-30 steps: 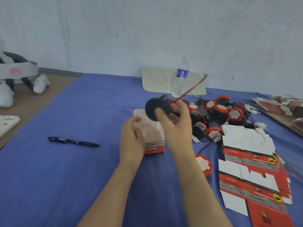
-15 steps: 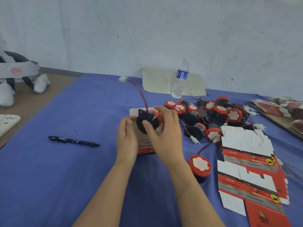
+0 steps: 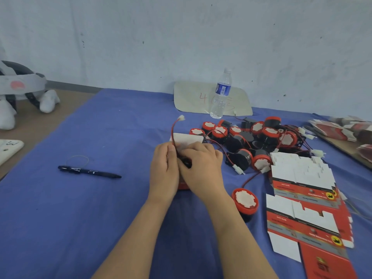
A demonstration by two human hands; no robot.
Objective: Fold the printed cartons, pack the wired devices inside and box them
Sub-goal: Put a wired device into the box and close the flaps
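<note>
Two hands close together at mid-table: left hand [image 3: 164,170] grips the carton [image 3: 188,138], right hand [image 3: 201,170] curls over the device [image 3: 186,163] at its open top. Its wire [image 3: 173,129] sticks up. Flat cartons [image 3: 302,176] lie right.

Blue-covered desk [image 3: 100,218]: black pen [image 3: 89,171] lying left, thin loop [image 3: 77,159] just behind it. Water bottle [image 3: 220,95] upright at back, before beige card [image 3: 193,97] marked "4". White headset [image 3: 20,87] far left.
</note>
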